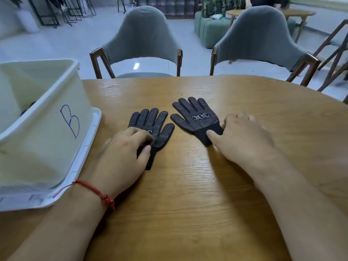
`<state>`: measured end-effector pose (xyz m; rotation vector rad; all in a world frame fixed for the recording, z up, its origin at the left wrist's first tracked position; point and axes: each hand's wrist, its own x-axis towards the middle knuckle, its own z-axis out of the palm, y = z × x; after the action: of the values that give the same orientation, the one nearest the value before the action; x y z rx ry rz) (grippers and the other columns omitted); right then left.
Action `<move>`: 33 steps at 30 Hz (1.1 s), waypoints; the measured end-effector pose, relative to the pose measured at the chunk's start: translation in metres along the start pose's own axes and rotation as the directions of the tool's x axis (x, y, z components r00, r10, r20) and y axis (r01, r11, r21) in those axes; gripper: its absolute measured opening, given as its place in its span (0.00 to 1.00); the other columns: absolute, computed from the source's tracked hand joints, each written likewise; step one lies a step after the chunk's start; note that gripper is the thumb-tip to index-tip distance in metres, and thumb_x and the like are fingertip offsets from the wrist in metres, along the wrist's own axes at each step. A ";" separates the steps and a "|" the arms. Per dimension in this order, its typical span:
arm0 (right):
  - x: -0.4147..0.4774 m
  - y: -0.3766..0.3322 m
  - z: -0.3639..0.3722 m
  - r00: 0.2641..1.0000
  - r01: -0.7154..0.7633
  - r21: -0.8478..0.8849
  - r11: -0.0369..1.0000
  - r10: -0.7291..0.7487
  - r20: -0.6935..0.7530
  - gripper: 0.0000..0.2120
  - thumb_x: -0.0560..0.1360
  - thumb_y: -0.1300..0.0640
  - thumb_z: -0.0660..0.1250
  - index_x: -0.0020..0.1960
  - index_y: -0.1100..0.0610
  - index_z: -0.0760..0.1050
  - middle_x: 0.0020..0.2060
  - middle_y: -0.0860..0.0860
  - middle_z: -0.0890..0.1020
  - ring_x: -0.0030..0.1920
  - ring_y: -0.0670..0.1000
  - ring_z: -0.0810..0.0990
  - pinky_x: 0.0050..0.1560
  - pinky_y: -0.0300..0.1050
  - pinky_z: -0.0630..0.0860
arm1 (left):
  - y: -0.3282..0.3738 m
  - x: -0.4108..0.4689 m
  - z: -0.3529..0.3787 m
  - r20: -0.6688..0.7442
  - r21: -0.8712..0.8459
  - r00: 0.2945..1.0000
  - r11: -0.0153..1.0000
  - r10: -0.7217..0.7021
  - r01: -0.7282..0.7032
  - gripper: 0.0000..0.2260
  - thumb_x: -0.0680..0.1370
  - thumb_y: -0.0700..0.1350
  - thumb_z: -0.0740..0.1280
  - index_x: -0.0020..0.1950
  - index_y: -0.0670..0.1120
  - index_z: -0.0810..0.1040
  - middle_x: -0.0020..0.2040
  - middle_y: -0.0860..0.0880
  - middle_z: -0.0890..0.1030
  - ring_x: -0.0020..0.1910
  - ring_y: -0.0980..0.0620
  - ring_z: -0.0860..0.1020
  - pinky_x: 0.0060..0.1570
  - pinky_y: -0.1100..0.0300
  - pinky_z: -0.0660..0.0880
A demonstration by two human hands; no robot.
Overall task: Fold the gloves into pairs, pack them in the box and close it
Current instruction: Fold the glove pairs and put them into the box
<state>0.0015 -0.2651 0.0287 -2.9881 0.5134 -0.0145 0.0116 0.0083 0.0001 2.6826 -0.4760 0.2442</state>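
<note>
Two black gloves with white grip dots lie flat on the wooden table (188,185), fingers pointing away from me. The left glove (152,121) has its cuff and lower palm under my left hand (120,157), whose thumb and forefinger pinch the fabric near the wrist. On the cuff of the right glove (195,115), which shows a white printed label, lies the thumb of my right hand (244,136); its other fingers spread loosely beside the cuff. Both hands are blurred. At the left stands a white plastic box (47,129), open and marked with a blue "B", on its white lid (84,157).
Something dark shows inside the box by its near wall (28,108). Two grey chairs (143,38) (261,38) stand at the table's far edge. The table's curved rim runs down the right side.
</note>
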 end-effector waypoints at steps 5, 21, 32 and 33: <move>0.002 -0.002 -0.005 0.999 0.002 0.191 0.982 -0.008 0.032 0.18 0.76 0.34 0.69 0.50 0.49 0.81 0.51 0.49 0.83 0.58 0.57 0.80 0.52 0.51 0.78 | 0.013 -0.007 -0.002 0.024 -0.051 0.994 0.994 0.102 -0.101 0.14 0.79 0.59 0.62 0.57 0.58 0.83 0.55 0.59 0.79 0.57 0.54 0.76 0.58 0.47 0.76; -0.004 -0.012 -0.025 0.882 0.448 0.679 0.582 -0.163 -0.442 0.20 0.78 0.64 0.71 0.65 0.46 0.75 0.50 0.44 0.85 0.46 0.44 0.84 0.48 0.39 0.81 | 0.019 -0.012 0.010 0.159 -0.127 0.969 0.977 0.189 -0.170 0.29 0.73 0.73 0.59 0.70 0.64 0.77 0.76 0.59 0.70 0.77 0.58 0.63 0.77 0.59 0.59; 0.041 -0.064 -0.088 0.842 0.539 0.631 0.558 -0.350 -0.409 0.21 0.71 0.65 0.61 0.57 0.49 0.84 0.47 0.46 0.88 0.49 0.46 0.86 0.56 0.53 0.84 | 0.021 -0.011 0.008 0.203 -0.051 0.965 0.986 0.168 -0.162 0.33 0.73 0.75 0.55 0.75 0.65 0.71 0.80 0.60 0.65 0.80 0.57 0.58 0.76 0.62 0.51; 0.045 -0.069 -0.089 0.822 0.566 0.574 0.591 -0.361 -0.439 0.21 0.71 0.63 0.61 0.57 0.48 0.84 0.48 0.44 0.87 0.50 0.45 0.85 0.57 0.51 0.83 | 0.021 -0.011 0.008 0.202 -0.050 0.965 0.986 0.167 -0.161 0.33 0.73 0.75 0.54 0.75 0.65 0.71 0.80 0.60 0.64 0.80 0.57 0.57 0.77 0.61 0.51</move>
<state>0.0639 -0.2252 0.1246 -2.2686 -0.2657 -0.5554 -0.0058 -0.0097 -0.0019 2.6508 -0.7603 0.0032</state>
